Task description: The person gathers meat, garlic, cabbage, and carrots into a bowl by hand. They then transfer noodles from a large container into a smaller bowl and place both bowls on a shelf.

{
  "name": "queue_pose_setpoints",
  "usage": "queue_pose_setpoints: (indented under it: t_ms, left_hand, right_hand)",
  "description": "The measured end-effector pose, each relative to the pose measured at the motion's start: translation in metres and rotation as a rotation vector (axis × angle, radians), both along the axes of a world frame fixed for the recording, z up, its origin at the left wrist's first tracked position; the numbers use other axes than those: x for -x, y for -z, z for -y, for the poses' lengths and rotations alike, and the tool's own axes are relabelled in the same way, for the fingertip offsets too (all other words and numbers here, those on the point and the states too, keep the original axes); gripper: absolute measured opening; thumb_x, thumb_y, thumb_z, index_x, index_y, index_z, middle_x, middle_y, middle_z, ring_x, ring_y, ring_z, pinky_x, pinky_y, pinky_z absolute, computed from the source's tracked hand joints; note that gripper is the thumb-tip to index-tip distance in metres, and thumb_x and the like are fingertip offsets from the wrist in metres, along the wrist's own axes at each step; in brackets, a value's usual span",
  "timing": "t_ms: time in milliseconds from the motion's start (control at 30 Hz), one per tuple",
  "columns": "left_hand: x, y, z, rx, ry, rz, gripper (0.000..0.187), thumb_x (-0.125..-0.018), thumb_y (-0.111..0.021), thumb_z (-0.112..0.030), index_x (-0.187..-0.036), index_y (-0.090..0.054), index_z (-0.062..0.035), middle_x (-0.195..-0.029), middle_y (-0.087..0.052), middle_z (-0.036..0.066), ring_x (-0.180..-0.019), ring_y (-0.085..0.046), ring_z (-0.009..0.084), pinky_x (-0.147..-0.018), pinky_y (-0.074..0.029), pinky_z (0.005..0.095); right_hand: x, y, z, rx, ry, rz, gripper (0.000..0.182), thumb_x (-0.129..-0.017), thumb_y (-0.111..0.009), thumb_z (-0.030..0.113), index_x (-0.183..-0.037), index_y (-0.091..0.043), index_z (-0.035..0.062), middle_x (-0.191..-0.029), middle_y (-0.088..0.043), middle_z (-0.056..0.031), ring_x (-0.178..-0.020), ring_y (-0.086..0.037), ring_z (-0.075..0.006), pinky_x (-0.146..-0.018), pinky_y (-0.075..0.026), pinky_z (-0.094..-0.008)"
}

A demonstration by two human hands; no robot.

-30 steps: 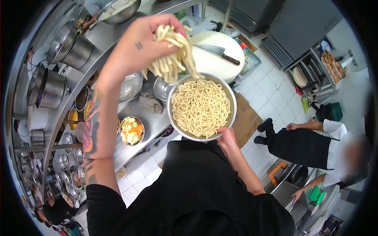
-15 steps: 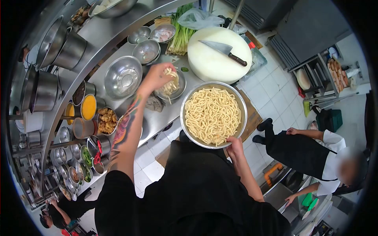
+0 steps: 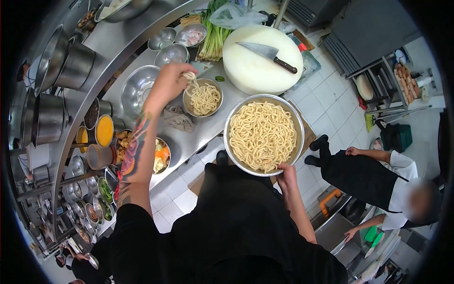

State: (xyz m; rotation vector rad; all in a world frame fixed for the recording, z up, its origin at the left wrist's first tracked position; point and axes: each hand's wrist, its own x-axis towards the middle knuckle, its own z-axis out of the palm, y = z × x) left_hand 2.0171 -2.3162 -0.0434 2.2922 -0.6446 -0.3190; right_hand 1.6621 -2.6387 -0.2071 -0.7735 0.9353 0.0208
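My left hand (image 3: 170,81) pinches a few thick noodles (image 3: 191,78) whose ends hang over a small metal bowl (image 3: 187,108). More noodles (image 3: 205,99) lie inside that bowl on the steel counter. With its fingers mostly hidden beneath, my right hand (image 3: 287,177) grips the lower rim of a large metal bowl (image 3: 301,125) full of thick noodles (image 3: 263,136), held off the counter edge. A grey cloth (image 3: 178,118) sits below the small bowl, and a wide metal bowl (image 3: 132,92) stands behind my left wrist.
A cleaver (image 3: 265,52) lies on a round white chopping block (image 3: 241,75), beside green onions (image 3: 213,38). Orange and pale food fills another bowl (image 3: 161,156). Several ingredient containers line the counter's left side. On the right, a co-worker (image 3: 366,180) in a black apron stands by a sink.
A bunch of noodles from my left hand now lies in the small bowl, with a few strands still held. My left hand has moved left; the large bowl has shifted slightly right.
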Motion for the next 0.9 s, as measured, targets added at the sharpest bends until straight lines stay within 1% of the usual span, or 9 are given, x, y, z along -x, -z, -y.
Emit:
queue_pose_setpoints:
  t_ms: [133, 267, 367, 467, 600, 667, 733, 800, 900]
  left_hand:
    - [0.022, -0.059, 0.010, 0.259, -0.065, -0.205, 0.039, -0.084, -0.046, 0.009, -0.112, -0.070, -0.0007, -0.099, -0.071, 0.006, -0.088, -0.066, 0.0108, -0.075, -0.055, 0.0233]
    - [0.058, -0.066, 0.041, 0.441, 0.026, -0.278, 0.038, -0.082, -0.052, 0.012, -0.112, -0.070, -0.0014, -0.102, -0.071, 0.007, -0.090, -0.067, 0.0126, -0.076, -0.056, 0.0258]
    - [0.101, -0.023, 0.089, 0.494, 0.068, -0.337, 0.043, -0.076, -0.059, 0.016, -0.111, -0.071, -0.0046, -0.105, -0.071, 0.009, -0.095, -0.069, 0.0169, -0.081, -0.057, 0.0284]
    - [0.165, 0.079, 0.131, 0.138, 0.329, 0.152, 0.046, -0.076, -0.065, 0.009, -0.119, -0.066, -0.0055, -0.118, -0.068, 0.012, -0.104, -0.067, 0.0211, -0.087, -0.056, 0.0315]
    - [0.193, 0.104, 0.116, 0.241, 0.507, 0.172, 0.038, -0.084, -0.065, 0.001, -0.122, -0.065, -0.0060, -0.124, -0.066, 0.012, -0.112, -0.065, 0.0244, -0.088, -0.056, 0.0342]
    - [0.189, 0.114, 0.086, 0.351, 0.110, -0.652, 0.037, -0.094, -0.062, -0.014, -0.130, -0.058, -0.0054, -0.132, -0.060, 0.015, -0.118, -0.061, 0.0301, -0.093, -0.054, 0.0407]
    - [0.180, 0.135, 0.056, 0.623, -0.569, -1.041, 0.049, -0.098, -0.058, -0.021, -0.142, -0.045, -0.0048, -0.131, -0.058, 0.021, -0.118, -0.061, 0.0308, -0.089, -0.055, 0.0419]
    - [0.160, 0.151, 0.045, 0.879, -0.911, -1.285, 0.043, -0.100, -0.053, -0.022, -0.136, -0.044, -0.0023, -0.128, -0.059, 0.020, -0.113, -0.064, 0.0322, -0.089, -0.056, 0.0405]
    - [0.133, 0.218, 0.046, 1.117, -0.920, -1.125, 0.041, -0.098, -0.052, -0.019, -0.134, -0.047, -0.0009, -0.123, -0.062, 0.018, -0.114, -0.063, 0.0318, -0.089, -0.056, 0.0398]
  right_hand:
    - [-0.001, 0.002, 0.000, 0.011, 0.013, 0.010, 0.063, -0.071, -0.047, -0.010, -0.133, -0.040, -0.0126, -0.121, -0.060, -0.0243, -0.101, -0.067, -0.0342, -0.087, -0.060, -0.0451]
    - [0.005, 0.016, 0.004, -0.054, 0.005, 0.019, 0.065, -0.071, -0.049, -0.014, -0.135, -0.040, -0.0077, -0.124, -0.059, -0.0223, -0.101, -0.066, -0.0341, -0.080, -0.060, -0.0432]
    - [0.003, 0.018, 0.000, -0.070, 0.022, 0.036, 0.066, -0.072, -0.048, -0.014, -0.137, -0.039, -0.0075, -0.127, -0.057, -0.0227, -0.105, -0.065, -0.0345, -0.085, -0.059, -0.0435]
    - [0.008, 0.034, 0.001, -0.085, 0.031, 0.046, 0.064, -0.072, -0.047, -0.009, -0.135, -0.039, -0.0109, -0.123, -0.059, -0.0245, -0.102, -0.066, -0.0363, -0.085, -0.061, -0.0464]
    - [0.017, 0.045, 0.010, -0.116, 0.074, 0.009, 0.064, -0.072, -0.047, -0.009, -0.136, -0.039, -0.0107, -0.122, -0.059, -0.0237, -0.103, -0.066, -0.0351, -0.089, -0.059, -0.0470]
    - [0.034, 0.065, 0.027, -0.080, 0.074, -0.036, 0.064, -0.071, -0.047, -0.009, -0.135, -0.040, -0.0108, -0.121, -0.059, -0.0221, -0.103, -0.065, -0.0345, -0.089, -0.058, -0.0460]
    - [0.055, 0.101, 0.057, -0.144, 0.052, -0.109, 0.069, -0.072, -0.045, -0.013, -0.140, -0.037, -0.0068, -0.129, -0.055, -0.0234, -0.109, -0.063, -0.0373, -0.091, -0.058, -0.0466]
    - [0.059, 0.105, 0.073, -0.087, 0.047, -0.126, 0.068, -0.072, -0.045, -0.013, -0.139, -0.038, -0.0069, -0.127, -0.056, -0.0229, -0.108, -0.063, -0.0371, -0.090, -0.058, -0.0471]
    - [0.056, 0.126, 0.105, -0.076, 0.033, -0.157, 0.066, -0.072, -0.046, -0.014, -0.137, -0.041, -0.0066, -0.124, -0.058, -0.0222, -0.107, -0.064, -0.0367, -0.088, -0.058, -0.0475]
